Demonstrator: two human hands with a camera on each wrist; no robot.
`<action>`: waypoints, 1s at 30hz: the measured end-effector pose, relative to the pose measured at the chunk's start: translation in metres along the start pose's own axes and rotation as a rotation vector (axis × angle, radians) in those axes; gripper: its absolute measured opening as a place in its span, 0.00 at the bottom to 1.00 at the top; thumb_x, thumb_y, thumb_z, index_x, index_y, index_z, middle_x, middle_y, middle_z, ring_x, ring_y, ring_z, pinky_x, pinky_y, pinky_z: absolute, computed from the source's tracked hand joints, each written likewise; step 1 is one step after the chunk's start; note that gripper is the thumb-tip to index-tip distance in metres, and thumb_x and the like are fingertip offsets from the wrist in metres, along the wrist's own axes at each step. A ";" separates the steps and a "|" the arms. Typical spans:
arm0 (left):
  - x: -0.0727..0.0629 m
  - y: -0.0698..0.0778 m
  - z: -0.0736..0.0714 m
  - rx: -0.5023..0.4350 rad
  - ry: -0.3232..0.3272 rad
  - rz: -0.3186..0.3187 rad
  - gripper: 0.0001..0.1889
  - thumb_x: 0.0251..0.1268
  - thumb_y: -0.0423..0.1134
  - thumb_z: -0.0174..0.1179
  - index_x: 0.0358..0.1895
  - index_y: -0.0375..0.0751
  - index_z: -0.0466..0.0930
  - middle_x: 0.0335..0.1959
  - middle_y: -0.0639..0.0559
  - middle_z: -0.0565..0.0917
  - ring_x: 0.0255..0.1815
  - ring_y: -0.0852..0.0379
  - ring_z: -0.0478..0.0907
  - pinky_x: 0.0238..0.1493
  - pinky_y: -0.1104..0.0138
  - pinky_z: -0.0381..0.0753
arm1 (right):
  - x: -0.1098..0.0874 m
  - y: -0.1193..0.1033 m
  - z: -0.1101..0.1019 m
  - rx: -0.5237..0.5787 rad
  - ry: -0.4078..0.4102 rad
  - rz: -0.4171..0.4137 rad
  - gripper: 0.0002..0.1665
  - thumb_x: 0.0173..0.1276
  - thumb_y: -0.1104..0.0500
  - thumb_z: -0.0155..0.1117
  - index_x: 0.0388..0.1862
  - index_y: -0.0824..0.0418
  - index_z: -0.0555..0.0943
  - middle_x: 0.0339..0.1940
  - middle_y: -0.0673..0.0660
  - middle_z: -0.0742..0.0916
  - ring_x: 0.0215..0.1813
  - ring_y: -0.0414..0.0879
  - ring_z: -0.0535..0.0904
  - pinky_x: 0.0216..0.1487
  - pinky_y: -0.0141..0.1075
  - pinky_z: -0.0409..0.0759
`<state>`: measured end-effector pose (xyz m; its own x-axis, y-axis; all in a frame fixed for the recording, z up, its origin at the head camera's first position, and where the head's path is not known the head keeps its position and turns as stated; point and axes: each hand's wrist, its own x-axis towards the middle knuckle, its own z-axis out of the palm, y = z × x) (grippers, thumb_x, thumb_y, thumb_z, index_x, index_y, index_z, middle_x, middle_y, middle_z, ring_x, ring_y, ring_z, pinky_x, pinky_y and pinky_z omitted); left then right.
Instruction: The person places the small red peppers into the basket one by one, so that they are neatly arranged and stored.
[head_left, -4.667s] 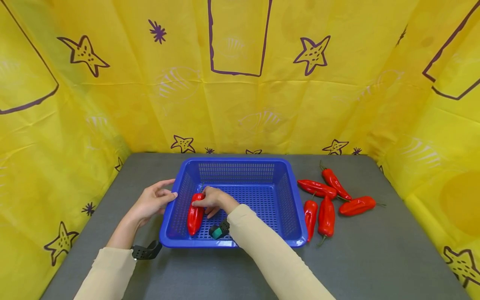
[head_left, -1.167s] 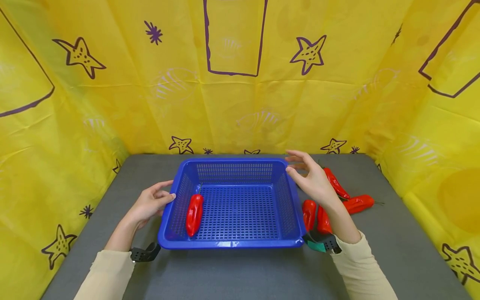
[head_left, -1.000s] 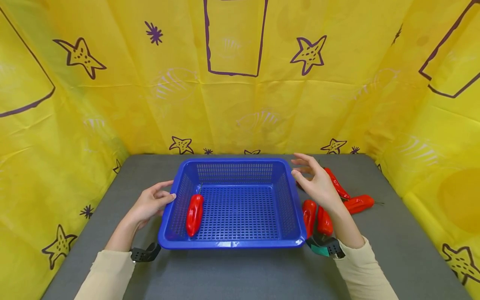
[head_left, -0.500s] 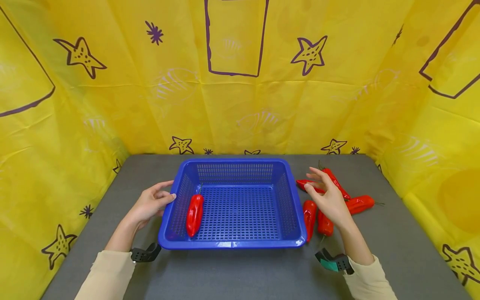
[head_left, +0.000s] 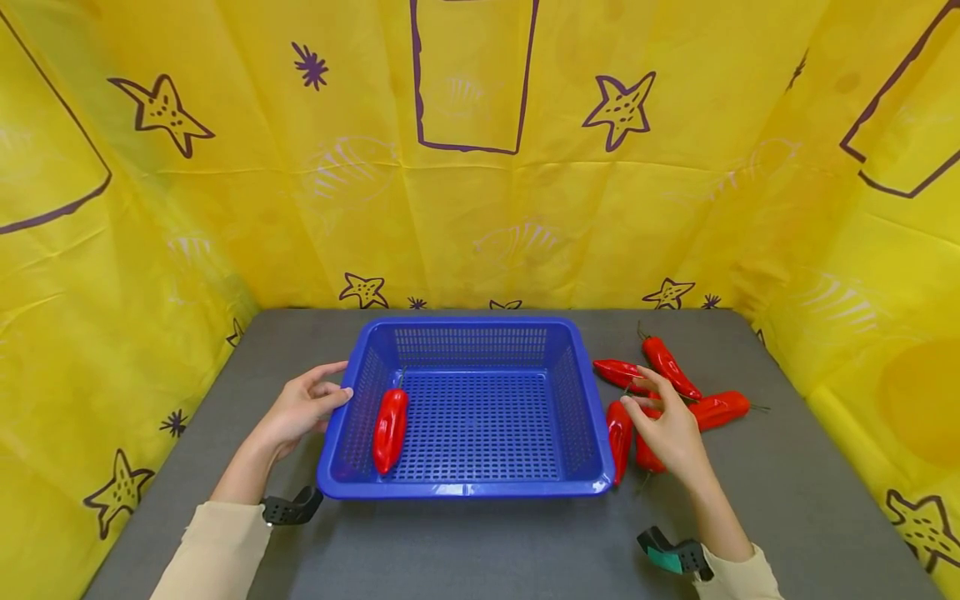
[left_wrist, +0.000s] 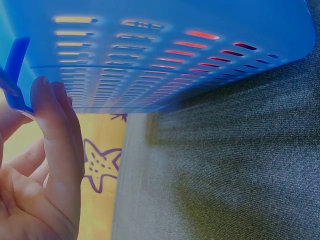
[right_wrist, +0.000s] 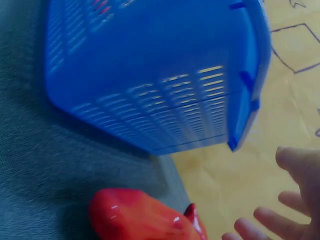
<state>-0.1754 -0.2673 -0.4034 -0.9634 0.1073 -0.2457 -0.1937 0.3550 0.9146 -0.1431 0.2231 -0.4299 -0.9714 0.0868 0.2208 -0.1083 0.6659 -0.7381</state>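
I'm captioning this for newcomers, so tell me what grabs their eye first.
The bright yellow backdrop with its dark-outlined starfish fills the upper head view. Below, a blue basket holds one red pepper, lying along its left side. Five more red peppers lie on the grey table to its right, near the right hand.

Peppers (head_left: 670, 367) right of basket (head_left: 465, 490)

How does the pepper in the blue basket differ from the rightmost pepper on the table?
The basket pepper lies in the blue basket, the rightmost pepper on the table. The basket pepper points mostly away, the rightmost pepper mostly sideways. From above, the right hand partly hides the rightmost pepper; the basket pepper shows whole. Both are glossy red.
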 end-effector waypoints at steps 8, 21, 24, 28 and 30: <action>0.000 0.000 0.000 0.009 0.004 -0.002 0.35 0.63 0.43 0.58 0.70 0.42 0.53 0.40 0.40 0.80 0.33 0.50 0.82 0.35 0.54 0.83 | -0.012 0.008 0.009 -0.085 0.039 0.008 0.34 0.61 0.54 0.64 0.63 0.63 0.66 0.52 0.66 0.79 0.42 0.57 0.83 0.44 0.52 0.79; 0.001 -0.001 0.000 0.011 0.006 0.006 0.35 0.62 0.44 0.59 0.69 0.41 0.54 0.39 0.40 0.81 0.33 0.50 0.82 0.34 0.55 0.83 | -0.027 0.000 0.021 -0.230 0.047 0.060 0.35 0.58 0.54 0.65 0.63 0.64 0.67 0.48 0.65 0.79 0.35 0.50 0.81 0.37 0.55 0.76; 0.001 -0.001 0.000 0.012 0.005 0.007 0.35 0.62 0.44 0.59 0.69 0.41 0.55 0.39 0.40 0.81 0.32 0.50 0.82 0.35 0.54 0.83 | -0.030 0.000 0.023 -0.251 0.061 0.062 0.35 0.57 0.54 0.66 0.62 0.65 0.69 0.44 0.64 0.80 0.33 0.50 0.81 0.34 0.54 0.76; 0.001 -0.001 0.000 0.015 0.006 0.004 0.35 0.62 0.44 0.59 0.69 0.41 0.55 0.39 0.40 0.81 0.32 0.50 0.82 0.35 0.54 0.83 | -0.032 0.000 0.024 -0.278 0.083 0.072 0.35 0.56 0.54 0.67 0.61 0.65 0.69 0.39 0.64 0.80 0.32 0.50 0.80 0.31 0.53 0.76; 0.001 -0.001 0.000 0.016 0.007 0.002 0.35 0.62 0.44 0.59 0.69 0.41 0.54 0.39 0.40 0.81 0.32 0.50 0.82 0.35 0.54 0.83 | -0.033 0.000 0.025 -0.285 0.082 0.081 0.35 0.56 0.53 0.67 0.61 0.65 0.69 0.39 0.64 0.80 0.33 0.50 0.79 0.30 0.53 0.76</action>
<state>-0.1762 -0.2674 -0.4042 -0.9651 0.1010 -0.2415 -0.1889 0.3698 0.9097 -0.1160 0.2021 -0.4531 -0.9529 0.1997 0.2284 0.0432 0.8345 -0.5492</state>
